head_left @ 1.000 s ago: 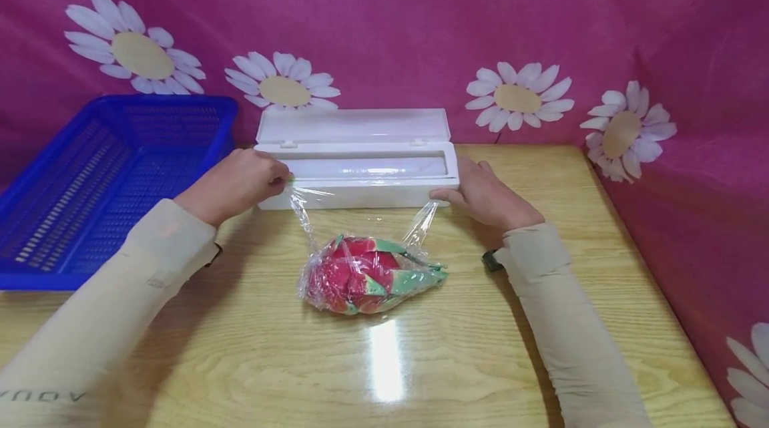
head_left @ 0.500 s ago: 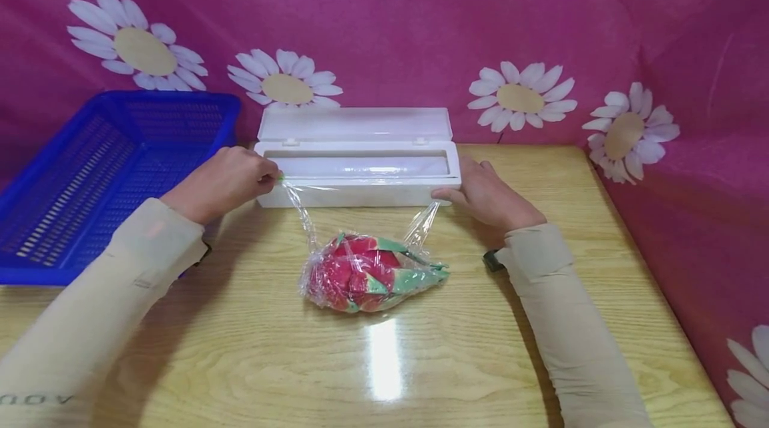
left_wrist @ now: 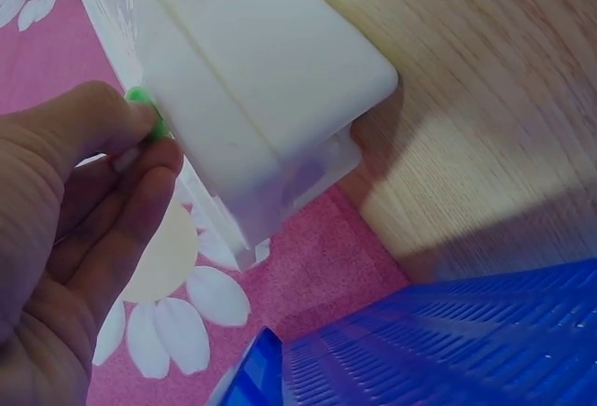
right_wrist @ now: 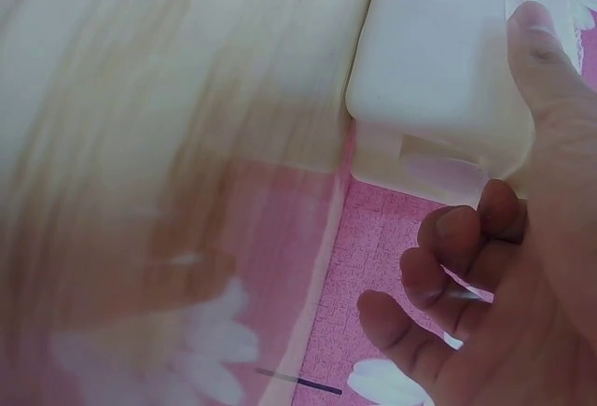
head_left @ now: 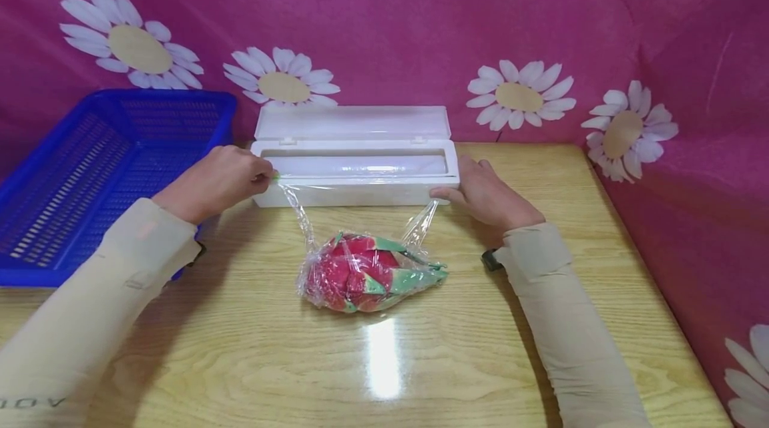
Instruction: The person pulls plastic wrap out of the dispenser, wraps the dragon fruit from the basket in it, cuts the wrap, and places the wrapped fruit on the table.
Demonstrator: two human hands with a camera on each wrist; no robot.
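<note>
A white dispenser (head_left: 356,172) with its lid open lies across the upper middle of the head view, at the back of the wooden table (head_left: 420,361). The left hand (head_left: 213,181) sits at the dispenser's left end, thumb and forefinger pinching a small green tab (head_left: 276,176); the left wrist view shows the same tab (left_wrist: 145,110) squeezed between the fingertips against the box's long edge. The right hand (head_left: 486,195) rests at the right end, thumb laid along the front of the box; the right wrist view is blurred, but the other fingers (right_wrist: 448,266) seem loosely curled behind the box's end, holding nothing. A sheet of film (head_left: 360,204) runs from the dispenser down to the wrapped dragon fruit (head_left: 368,272), which lies on the table in the centre of the frame, just below the box. A blue basket (head_left: 102,174) stands at the left edge, near the left hand.
</note>
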